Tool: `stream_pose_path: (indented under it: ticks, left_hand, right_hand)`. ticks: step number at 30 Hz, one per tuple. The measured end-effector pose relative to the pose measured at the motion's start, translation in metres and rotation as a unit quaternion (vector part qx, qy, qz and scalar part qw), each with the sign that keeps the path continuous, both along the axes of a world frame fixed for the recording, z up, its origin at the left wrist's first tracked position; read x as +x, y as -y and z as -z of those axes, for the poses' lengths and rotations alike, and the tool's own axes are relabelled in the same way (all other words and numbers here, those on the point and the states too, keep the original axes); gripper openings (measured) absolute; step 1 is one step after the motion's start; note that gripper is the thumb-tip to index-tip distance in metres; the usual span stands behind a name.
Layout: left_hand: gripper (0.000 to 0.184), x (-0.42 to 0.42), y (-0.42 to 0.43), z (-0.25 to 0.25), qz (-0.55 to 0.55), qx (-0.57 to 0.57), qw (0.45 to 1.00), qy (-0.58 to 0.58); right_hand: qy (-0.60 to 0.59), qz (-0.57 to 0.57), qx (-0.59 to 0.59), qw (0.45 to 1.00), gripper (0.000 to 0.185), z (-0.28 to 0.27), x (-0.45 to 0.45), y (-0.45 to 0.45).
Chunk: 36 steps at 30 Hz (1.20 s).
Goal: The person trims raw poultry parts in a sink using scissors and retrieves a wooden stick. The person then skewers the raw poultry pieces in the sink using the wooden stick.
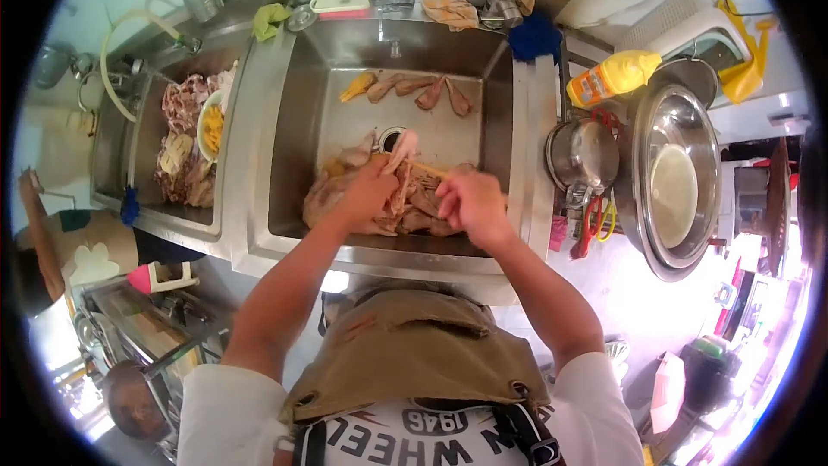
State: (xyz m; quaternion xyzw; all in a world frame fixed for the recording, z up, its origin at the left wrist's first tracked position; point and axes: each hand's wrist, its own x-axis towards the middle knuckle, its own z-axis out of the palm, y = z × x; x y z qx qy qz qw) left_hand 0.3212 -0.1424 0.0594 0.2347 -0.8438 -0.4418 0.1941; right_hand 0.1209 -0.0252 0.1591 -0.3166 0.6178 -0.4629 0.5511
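A large steel sink (496, 121) holds a heap of raw poultry (423, 207) along its near side. My left hand (371, 194) is closed on poultry at the middle of the heap, where a pale piece sticks up beside the fingers. My right hand (470, 203) is above the heap's right part, its fingers curled; what they hold, if anything, is hidden. A thin yellow thing (431, 170) lies between the two hands. Several poultry pieces (414, 86) rest in a row at the sink's far side, beyond the drain (393, 140).
A second sink (194, 211) at left contains more raw meat and a bowl (203, 125). Right of the main sink are a steel pot (586, 155), large basins (703, 190), a yellow bottle (614, 78) and red-handled scissors (588, 229). Another person (95, 250) is at far left.
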Motion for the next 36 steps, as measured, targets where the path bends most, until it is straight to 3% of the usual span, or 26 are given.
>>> stream_pose_path:
  ticks: [1, 2, 4, 6, 8, 11, 13, 14, 16, 17, 19, 20, 22, 25, 28, 29, 33, 36]
  left_hand:
    - [0.04, 0.001, 0.003, -0.003, -0.015, 0.033, 0.999, -0.035]
    - [0.041, -0.001, 0.002, -0.004, -0.033, 0.084, 0.993, -0.073]
    - [0.044, -0.013, -0.003, -0.029, -0.108, 0.299, 0.944, -0.091]
    - [0.048, -0.024, -0.01, -0.06, -0.216, 0.592, 0.776, -0.034]
    - [0.051, -0.03, -0.018, -0.069, -0.181, 0.53, 0.827, -0.053]
    - [0.056, -0.012, -0.004, -0.033, -0.141, 0.554, 0.82, 0.007]
    - [0.056, -0.011, -0.002, -0.037, -0.109, 0.486, 0.867, 0.026]
    - [0.054, -0.013, -0.01, -0.038, -0.079, 0.388, 0.918, 0.012]
    - [0.062, -0.024, -0.014, -0.047, -0.087, 0.428, 0.899, -0.025]
    - [0.073, -0.028, -0.011, -0.049, -0.129, 0.559, 0.818, -0.044]
    - [0.089, -0.028, -0.014, -0.067, -0.143, 0.566, 0.811, 0.043]
    - [0.092, -0.031, -0.014, -0.083, -0.107, 0.434, 0.884, 0.139]
    - [0.092, -0.041, -0.014, -0.097, -0.054, 0.298, 0.929, 0.212]
    - [0.086, -0.035, -0.01, -0.098, -0.06, 0.368, 0.909, 0.186]
    - [0.079, -0.037, -0.005, -0.091, -0.078, 0.471, 0.866, 0.15]
    - [0.076, -0.04, -0.008, -0.09, -0.076, 0.481, 0.868, 0.098]
    - [0.057, -0.031, -0.01, -0.079, -0.098, 0.315, 0.923, 0.198]
    - [0.108, -0.03, -0.001, -0.065, 0.138, 0.002, 0.958, 0.252]
  right_hand:
    - [-0.174, -0.1, -0.082, 0.976, 0.031, -0.009, 0.006, -0.003]
    - [-0.139, -0.081, -0.011, 0.987, 0.03, -0.022, 0.015, -0.008]
    - [-0.214, -0.115, -0.11, 0.964, 0.026, -0.015, 0.019, -0.019]
    - [-0.299, -0.114, -0.182, 0.93, 0.024, -0.004, 0.013, -0.012]
    - [-0.35, -0.121, -0.219, 0.903, 0.022, -0.001, 0.015, -0.016]
    - [-0.399, -0.173, -0.216, 0.874, 0.02, -0.022, 0.019, -0.022]
    - [-0.423, -0.188, -0.184, 0.867, 0.021, -0.017, 0.021, -0.018]
    - [-0.435, -0.192, -0.161, 0.865, 0.022, -0.013, 0.022, -0.018]
    - [-0.397, -0.186, -0.139, 0.888, 0.022, -0.012, 0.019, -0.009]
    - [-0.399, -0.184, -0.147, 0.886, 0.022, -0.018, 0.018, -0.012]
    - [-0.391, -0.179, -0.168, 0.887, 0.021, -0.019, 0.022, -0.016]
    - [-0.389, -0.175, -0.184, 0.886, 0.021, -0.008, 0.019, -0.014]
    - [-0.388, -0.159, -0.213, 0.882, 0.021, 0.0, 0.012, -0.01]
    - [-0.373, -0.221, -0.2, 0.879, 0.019, -0.018, 0.017, -0.02]
    - [-0.377, -0.178, -0.148, 0.897, 0.019, 0.001, 0.012, -0.012]
    - [-0.349, -0.154, -0.181, 0.906, 0.02, 0.004, 0.01, -0.011]
    - [-0.37, -0.198, -0.184, 0.889, 0.021, 0.002, 0.019, -0.016]
    - [-0.368, -0.174, -0.152, 0.901, 0.021, 0.014, 0.007, -0.004]
